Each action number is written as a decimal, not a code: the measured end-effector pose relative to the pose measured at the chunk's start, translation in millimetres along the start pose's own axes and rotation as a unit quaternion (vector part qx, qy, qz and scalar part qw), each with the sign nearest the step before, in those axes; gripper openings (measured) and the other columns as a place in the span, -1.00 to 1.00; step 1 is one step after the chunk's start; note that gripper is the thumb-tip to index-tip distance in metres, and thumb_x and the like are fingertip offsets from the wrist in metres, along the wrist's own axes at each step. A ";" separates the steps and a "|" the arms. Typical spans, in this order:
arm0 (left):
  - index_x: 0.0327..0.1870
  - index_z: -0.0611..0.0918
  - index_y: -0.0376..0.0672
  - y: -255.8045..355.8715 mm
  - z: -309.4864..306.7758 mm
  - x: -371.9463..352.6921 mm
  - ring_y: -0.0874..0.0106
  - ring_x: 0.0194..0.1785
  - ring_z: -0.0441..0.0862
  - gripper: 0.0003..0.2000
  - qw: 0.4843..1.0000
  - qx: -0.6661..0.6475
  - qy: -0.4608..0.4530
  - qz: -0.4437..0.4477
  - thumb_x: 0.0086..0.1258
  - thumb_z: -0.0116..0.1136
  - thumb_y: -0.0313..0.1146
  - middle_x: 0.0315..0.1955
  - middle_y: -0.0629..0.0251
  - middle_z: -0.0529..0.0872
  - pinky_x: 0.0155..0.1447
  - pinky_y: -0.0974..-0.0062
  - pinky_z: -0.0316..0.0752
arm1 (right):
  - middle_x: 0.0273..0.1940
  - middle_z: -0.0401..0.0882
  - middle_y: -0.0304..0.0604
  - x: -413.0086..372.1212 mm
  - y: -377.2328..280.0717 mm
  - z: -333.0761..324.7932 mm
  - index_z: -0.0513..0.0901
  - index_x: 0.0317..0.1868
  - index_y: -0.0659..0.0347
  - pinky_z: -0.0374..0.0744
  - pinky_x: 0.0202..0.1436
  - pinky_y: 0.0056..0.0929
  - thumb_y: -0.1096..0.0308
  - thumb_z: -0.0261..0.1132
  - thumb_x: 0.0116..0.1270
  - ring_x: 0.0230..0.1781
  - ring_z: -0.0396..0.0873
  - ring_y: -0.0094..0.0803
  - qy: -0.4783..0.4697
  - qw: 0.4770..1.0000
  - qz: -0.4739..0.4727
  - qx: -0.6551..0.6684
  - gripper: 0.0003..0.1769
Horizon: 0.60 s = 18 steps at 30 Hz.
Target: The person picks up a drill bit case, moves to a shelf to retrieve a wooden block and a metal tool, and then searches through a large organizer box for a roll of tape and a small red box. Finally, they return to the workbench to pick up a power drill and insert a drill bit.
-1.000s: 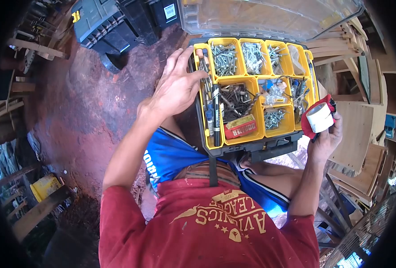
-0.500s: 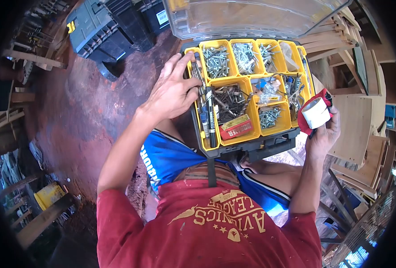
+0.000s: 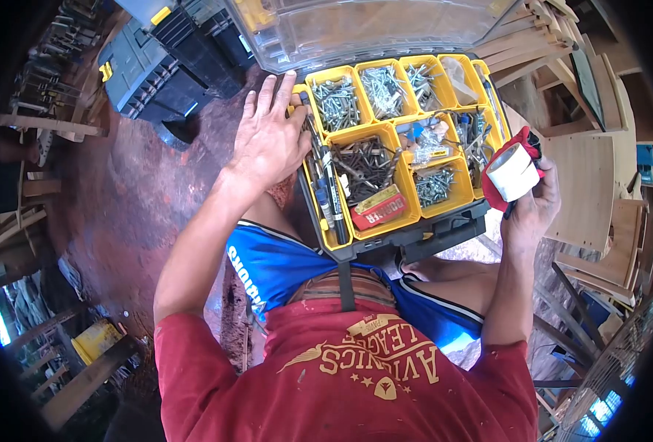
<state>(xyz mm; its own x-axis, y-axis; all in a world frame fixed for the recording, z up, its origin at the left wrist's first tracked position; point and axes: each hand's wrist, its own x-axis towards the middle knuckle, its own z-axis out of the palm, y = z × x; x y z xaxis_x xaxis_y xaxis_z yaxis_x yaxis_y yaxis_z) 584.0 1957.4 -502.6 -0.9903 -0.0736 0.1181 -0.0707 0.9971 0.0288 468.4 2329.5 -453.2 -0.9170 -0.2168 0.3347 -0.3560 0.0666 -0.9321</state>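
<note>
An organizer case point(image 3: 415, 237) with a raised clear lid point(image 3: 371, 33) rests over my lap. Its yellow bins hold screws point(image 3: 336, 103), dark bits and bolts point(image 3: 363, 166), and a red and yellow box point(image 3: 379, 210). Markers point(image 3: 332, 193) lie in the narrow left compartment. My left hand point(image 3: 267, 144) lies at the case's upper left edge, fingers spread, with part of the thumb side over the narrow compartment. On the right, my right hand point(image 3: 533, 202) holds a white tape roll point(image 3: 513, 173) together with a red and black item point(image 3: 497, 193), beside the case.
Black toolboxes point(image 3: 146, 70) stand on the reddish floor point(image 3: 142, 184) at the upper left. Wooden boards point(image 3: 580, 191) are stacked along the right. A yellow container point(image 3: 97, 340) sits at the lower left, near a wooden beam point(image 3: 87, 383).
My left hand has shifted left and up, its fingers now straighter and farther out of the narrow compartment. The case appears slightly more to the left and tilted. The right hand still holds the roll.
</note>
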 end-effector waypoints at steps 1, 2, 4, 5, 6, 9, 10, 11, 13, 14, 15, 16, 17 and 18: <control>0.24 0.65 -0.19 0.7 -1.1 1.2 -0.20 0.63 0.13 -0.57 1.000 0.008 -0.006 0.002 0.42 0.16 -0.19 0.58 -0.12 0.23 0.63 -0.20 0.14 | 0.04 0.70 -0.25 0.3 -0.7 0.3 0.64 0.16 0.28 0.57 0.22 -0.45 0.26 0.48 0.45 0.07 0.62 -0.54 -0.004 1.000 -0.003 -0.001 -0.61; 0.24 0.66 -0.19 1.1 -2.5 1.7 -0.19 0.63 0.13 -0.57 1.000 0.016 -0.012 0.003 0.42 0.17 -0.19 0.57 -0.12 0.25 0.63 -0.20 0.15 | 0.04 0.70 -0.24 0.2 -1.3 1.0 0.64 0.16 0.28 0.57 0.22 -0.45 0.23 0.49 0.45 0.07 0.62 -0.54 -0.009 1.000 -0.005 -0.002 -0.59; 0.22 0.67 -0.19 -1.8 -8.3 4.9 -0.19 0.63 0.14 -0.57 0.999 0.024 -0.030 0.020 0.40 0.19 -0.18 0.55 -0.12 0.28 0.63 -0.19 0.16 | 0.04 0.70 -0.24 -0.4 -2.6 3.6 0.63 0.16 0.28 0.57 0.22 -0.45 0.21 0.50 0.44 0.08 0.62 -0.54 -0.010 1.000 -0.002 0.008 -0.56; 0.22 0.68 -0.20 -2.9 -10.0 7.9 -0.18 0.63 0.15 -0.56 0.999 0.027 -0.038 0.027 0.39 0.20 -0.18 0.54 -0.12 0.30 0.63 -0.18 0.16 | 0.04 0.70 -0.24 -0.1 -3.1 3.8 0.63 0.16 0.29 0.57 0.22 -0.45 0.19 0.51 0.43 0.08 0.62 -0.54 -0.010 1.000 -0.002 0.013 -0.55; 0.20 0.69 -0.19 -3.0 -10.4 10.6 -0.18 0.63 0.16 -0.57 0.998 0.033 -0.046 0.030 0.38 0.21 -0.17 0.53 -0.12 0.31 0.63 -0.18 0.17 | 0.04 0.70 -0.24 -0.1 -3.2 3.2 0.63 0.17 0.29 0.57 0.22 -0.45 0.19 0.51 0.43 0.08 0.62 -0.54 -0.009 1.000 -0.001 0.015 -0.54; 0.17 0.73 -0.15 -7.1 -10.8 15.6 -0.18 0.62 0.18 -0.58 0.998 0.024 -0.051 0.031 0.35 0.25 -0.15 0.52 -0.11 0.34 0.63 -0.16 0.18 | 0.03 0.70 -0.24 -0.5 -2.5 2.2 0.63 0.17 0.30 0.56 0.23 -0.45 0.18 0.51 0.43 0.07 0.61 -0.55 -0.015 1.000 -0.004 0.021 -0.54; 0.16 0.74 -0.13 -10.7 -9.8 16.2 -0.18 0.62 0.18 -0.58 0.999 0.004 -0.039 0.027 0.34 0.25 -0.14 0.52 -0.10 0.34 0.63 -0.15 0.18 | 0.03 0.70 -0.24 0.2 -1.5 -0.4 0.63 0.17 0.30 0.56 0.23 -0.45 0.19 0.51 0.43 0.07 0.62 -0.55 -0.021 1.000 -0.009 0.022 -0.54; 0.14 0.75 -0.12 -13.5 -8.9 17.6 -0.18 0.62 0.19 -0.59 0.999 -0.016 -0.027 0.025 0.34 0.26 -0.14 0.52 -0.10 0.34 0.63 -0.15 0.18 | 0.03 0.70 -0.24 1.3 -1.0 -2.8 0.63 0.16 0.30 0.56 0.23 -0.45 0.20 0.50 0.43 0.06 0.62 -0.55 -0.026 0.999 -0.015 0.022 -0.55; 0.14 0.76 -0.08 -17.1 -6.2 18.4 -0.17 0.62 0.18 -0.59 0.999 -0.023 -0.023 0.028 0.33 0.27 -0.12 0.53 -0.08 0.33 0.63 -0.16 0.18 | 0.02 0.70 -0.24 1.3 -0.3 -5.0 0.64 0.16 0.30 0.56 0.22 -0.45 0.21 0.50 0.43 0.06 0.62 -0.55 -0.016 1.000 -0.017 0.006 -0.56; 0.14 0.76 -0.06 -18.6 -5.4 17.9 -0.17 0.62 0.18 -0.59 0.999 -0.027 -0.023 0.030 0.33 0.28 -0.11 0.54 -0.07 0.32 0.63 -0.16 0.18 | 0.02 0.70 -0.24 0.4 0.1 -5.3 0.64 0.16 0.30 0.56 0.22 -0.46 0.21 0.50 0.43 0.05 0.62 -0.55 -0.012 1.000 -0.016 -0.002 -0.56; 0.14 0.76 -0.05 -19.0 -8.0 17.2 -0.17 0.62 0.18 -0.60 0.999 -0.018 -0.023 0.036 0.34 0.27 -0.10 0.56 -0.06 0.29 0.63 -0.17 0.17 | 0.02 0.70 -0.24 -0.9 0.4 -5.7 0.64 0.15 0.30 0.56 0.22 -0.46 0.21 0.51 0.43 0.05 0.62 -0.55 -0.010 1.000 -0.013 -0.001 -0.56; 0.15 0.76 -0.04 -18.9 -13.5 16.8 -0.17 0.63 0.17 -0.60 0.999 -0.008 -0.024 0.042 0.36 0.27 -0.09 0.58 -0.05 0.27 0.63 -0.17 0.16 | 0.02 0.70 -0.24 -1.6 0.1 -6.1 0.64 0.15 0.30 0.56 0.22 -0.46 0.21 0.51 0.42 0.05 0.61 -0.55 -0.010 1.000 -0.011 0.001 -0.56; 0.15 0.76 -0.04 -18.9 -16.6 16.5 -0.16 0.63 0.17 -0.60 0.999 0.001 -0.023 0.048 0.37 0.26 -0.08 0.60 -0.04 0.24 0.63 -0.18 0.16 | 0.01 0.70 -0.24 -1.7 -0.5 -6.0 0.65 0.15 0.30 0.55 0.22 -0.46 0.21 0.51 0.42 0.05 0.61 -0.55 -0.009 1.000 -0.009 0.003 -0.56; 0.17 0.75 -0.02 -18.5 -15.7 15.4 -0.16 0.63 0.16 -0.60 0.998 0.019 -0.022 0.055 0.39 0.24 -0.06 0.61 -0.02 0.21 0.63 -0.19 0.15 | 0.02 0.70 -0.24 -1.6 -2.4 -4.8 0.65 0.15 0.30 0.55 0.22 -0.46 0.22 0.51 0.42 0.05 0.61 -0.55 -0.008 1.000 -0.005 0.007 -0.57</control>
<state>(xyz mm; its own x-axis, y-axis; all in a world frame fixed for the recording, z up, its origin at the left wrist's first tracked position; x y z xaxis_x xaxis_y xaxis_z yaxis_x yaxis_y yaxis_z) 571.9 1937.5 -485.6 -0.9966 0.0356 0.0743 0.0342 0.9992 -0.0202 469.9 2334.4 -450.8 -0.9105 -0.2335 0.3413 -0.3619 0.0508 -0.9308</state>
